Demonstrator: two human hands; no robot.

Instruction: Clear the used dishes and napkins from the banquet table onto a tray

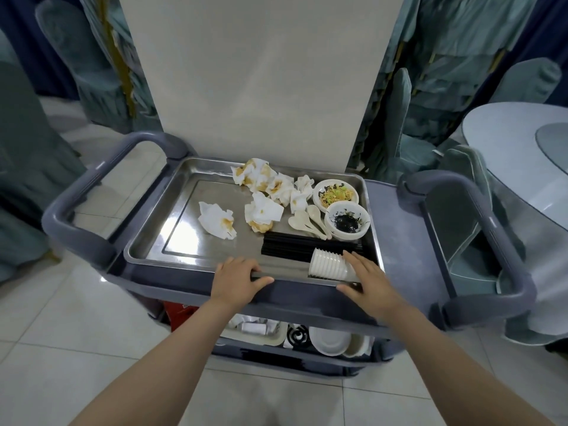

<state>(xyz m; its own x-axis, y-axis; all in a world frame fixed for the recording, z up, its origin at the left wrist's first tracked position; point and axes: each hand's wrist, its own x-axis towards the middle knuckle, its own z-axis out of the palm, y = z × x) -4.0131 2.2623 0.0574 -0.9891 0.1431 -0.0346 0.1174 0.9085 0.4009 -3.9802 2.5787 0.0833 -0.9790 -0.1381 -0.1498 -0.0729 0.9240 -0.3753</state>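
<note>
Cart (396, 192): big and grey, it carries the tray.
Tray (184, 241): shiny metal, it holds the dirty napkins (264, 186), two bowls (347, 221), spoons (307, 222), black chopsticks (295, 245) and stacked cups (327, 263).
Left hand (235, 279): its grip curls round the cart's near edge.
Right hand (367, 276): flat, fingers straight, touching the cups.
Risk: a hard push might roll the cups off.

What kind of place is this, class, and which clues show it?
Probably a banquet hall: stacked covered chairs, a round table with a turntable, and a service cart carrying a tray of used napkins and bowls.
</note>
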